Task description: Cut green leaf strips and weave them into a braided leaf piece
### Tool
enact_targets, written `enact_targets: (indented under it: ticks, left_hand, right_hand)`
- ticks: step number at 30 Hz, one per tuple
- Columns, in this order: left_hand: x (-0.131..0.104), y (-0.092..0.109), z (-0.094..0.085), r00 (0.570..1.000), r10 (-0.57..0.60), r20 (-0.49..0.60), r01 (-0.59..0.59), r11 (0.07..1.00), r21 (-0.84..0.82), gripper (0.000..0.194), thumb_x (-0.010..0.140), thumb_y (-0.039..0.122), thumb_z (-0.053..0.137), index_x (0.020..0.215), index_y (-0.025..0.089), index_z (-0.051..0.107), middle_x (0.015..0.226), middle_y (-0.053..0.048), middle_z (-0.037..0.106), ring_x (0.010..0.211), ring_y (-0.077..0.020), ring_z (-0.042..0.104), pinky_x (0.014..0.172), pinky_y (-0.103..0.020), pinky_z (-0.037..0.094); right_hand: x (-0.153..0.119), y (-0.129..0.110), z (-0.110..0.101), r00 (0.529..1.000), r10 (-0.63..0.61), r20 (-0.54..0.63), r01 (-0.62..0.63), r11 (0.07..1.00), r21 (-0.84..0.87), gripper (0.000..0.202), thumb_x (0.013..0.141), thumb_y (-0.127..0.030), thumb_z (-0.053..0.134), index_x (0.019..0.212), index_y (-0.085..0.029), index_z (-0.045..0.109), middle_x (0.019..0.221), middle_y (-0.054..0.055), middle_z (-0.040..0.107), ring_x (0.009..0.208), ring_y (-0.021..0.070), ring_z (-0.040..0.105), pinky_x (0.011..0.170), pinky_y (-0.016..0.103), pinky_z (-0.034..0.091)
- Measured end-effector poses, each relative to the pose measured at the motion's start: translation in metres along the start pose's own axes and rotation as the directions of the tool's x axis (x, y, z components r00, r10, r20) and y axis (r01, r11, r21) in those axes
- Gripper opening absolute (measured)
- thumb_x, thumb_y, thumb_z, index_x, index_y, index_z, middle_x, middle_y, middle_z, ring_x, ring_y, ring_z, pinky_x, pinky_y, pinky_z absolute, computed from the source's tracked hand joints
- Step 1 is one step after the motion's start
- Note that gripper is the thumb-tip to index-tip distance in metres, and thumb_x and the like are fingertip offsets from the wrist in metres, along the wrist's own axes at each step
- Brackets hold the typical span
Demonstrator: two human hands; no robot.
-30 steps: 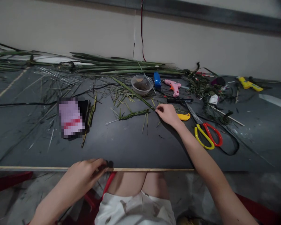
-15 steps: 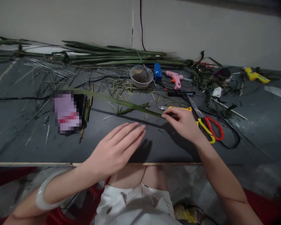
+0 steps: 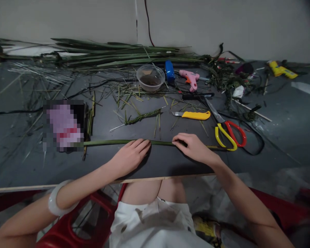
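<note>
A long narrow green leaf strip (image 3: 108,142) lies across the grey table near its front edge, running from the blurred phone-like object (image 3: 64,125) towards the scissors. My left hand (image 3: 131,155) rests over its middle with the fingers together, curled down onto it. Farther right, my right hand (image 3: 193,147) pinches the strip between thumb and fingertips. Just beyond both hands is a braided green leaf piece (image 3: 144,116) on a thin wire. A yellow-handled utility knife (image 3: 195,115) sits behind my right hand, with red-and-yellow scissors (image 3: 239,133) to its right.
Along the wall lies a pile of long leaves (image 3: 119,57). A clear plastic bowl (image 3: 150,81), a blue tape roll (image 3: 169,71), a pink glue gun (image 3: 190,78) and dark plant scraps (image 3: 222,77) stand at the back. Far right is a yellow tool (image 3: 282,71).
The leaf strip came down from a slanted, raised position to lie flat along the table. My left hand moved onto it, while my right hand kept its pinch and shifted slightly nearer.
</note>
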State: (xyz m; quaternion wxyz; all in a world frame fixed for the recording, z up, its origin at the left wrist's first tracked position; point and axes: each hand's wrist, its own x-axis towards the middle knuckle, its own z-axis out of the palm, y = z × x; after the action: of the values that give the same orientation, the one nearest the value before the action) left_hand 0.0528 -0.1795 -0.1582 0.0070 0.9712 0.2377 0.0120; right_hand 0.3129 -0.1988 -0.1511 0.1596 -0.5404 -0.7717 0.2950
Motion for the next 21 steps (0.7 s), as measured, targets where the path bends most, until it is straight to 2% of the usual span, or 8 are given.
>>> enact_targets:
  ticks: [3, 6, 11, 16, 21]
  left_hand:
    - [0.004, -0.006, -0.001, 1.000, 0.011, -0.002, -0.011, 0.999, -0.033, 0.033, 0.091, 0.018, 0.041, 0.121, 0.009, 0.054, 0.123, -0.013, 0.057, 0.109, -0.0225, 0.053, 0.088, -0.033, 0.046]
    - [0.005, -0.012, 0.000, 0.999, 0.040, -0.007, -0.040, 0.997, -0.060, 0.031, 0.091, 0.017, 0.041, 0.118, 0.010, 0.056, 0.124, -0.012, 0.057, 0.108, -0.0223, 0.054, 0.086, -0.032, 0.047]
    - [0.007, -0.020, 0.002, 0.996, 0.083, -0.033, -0.086, 0.993, -0.085, 0.032, 0.091, 0.017, 0.042, 0.118, 0.010, 0.056, 0.125, -0.011, 0.058, 0.105, -0.0214, 0.054, 0.088, -0.033, 0.047]
    - [0.011, -0.031, 0.004, 0.991, 0.129, -0.039, -0.133, 0.983, -0.129, 0.033, 0.093, 0.018, 0.038, 0.118, 0.010, 0.057, 0.124, -0.009, 0.059, 0.102, -0.0203, 0.054, 0.087, -0.032, 0.048]
    - [0.012, -0.042, 0.004, 0.988, 0.156, -0.019, -0.154, 0.940, -0.305, 0.037, 0.092, 0.017, 0.034, 0.123, 0.013, 0.055, 0.126, -0.005, 0.058, 0.103, -0.0193, 0.052, 0.086, -0.031, 0.048]
  right_hand:
    - [0.003, 0.004, 0.002, 0.998, -0.036, -0.049, 0.032, 0.996, -0.086, 0.016, 0.088, -0.021, 0.048, 0.086, -0.016, 0.063, 0.083, 0.007, 0.065, 0.080, 0.0179, 0.058, 0.076, 0.032, 0.046]
    - [0.007, 0.004, 0.007, 0.988, -0.125, -0.094, 0.108, 0.980, -0.168, 0.018, 0.088, -0.019, 0.047, 0.091, -0.017, 0.065, 0.088, 0.009, 0.064, 0.087, 0.0201, 0.056, 0.079, 0.035, 0.047]
    - [0.013, 0.000, 0.018, 0.968, -0.245, -0.048, 0.223, 0.933, -0.282, 0.032, 0.088, -0.011, 0.041, 0.106, -0.019, 0.066, 0.089, 0.008, 0.061, 0.084, 0.0180, 0.054, 0.076, 0.030, 0.048]
    - [0.015, 0.002, 0.023, 0.965, -0.261, -0.004, 0.232, 0.866, -0.443, 0.036, 0.088, -0.010, 0.040, 0.113, -0.020, 0.064, 0.091, 0.009, 0.059, 0.084, 0.0183, 0.052, 0.074, 0.030, 0.048]
    - [0.009, 0.004, 0.026, 0.975, -0.221, -0.008, 0.192, 0.865, -0.463, 0.038, 0.088, -0.012, 0.041, 0.117, -0.022, 0.062, 0.096, 0.011, 0.058, 0.085, 0.0203, 0.050, 0.077, 0.033, 0.047]
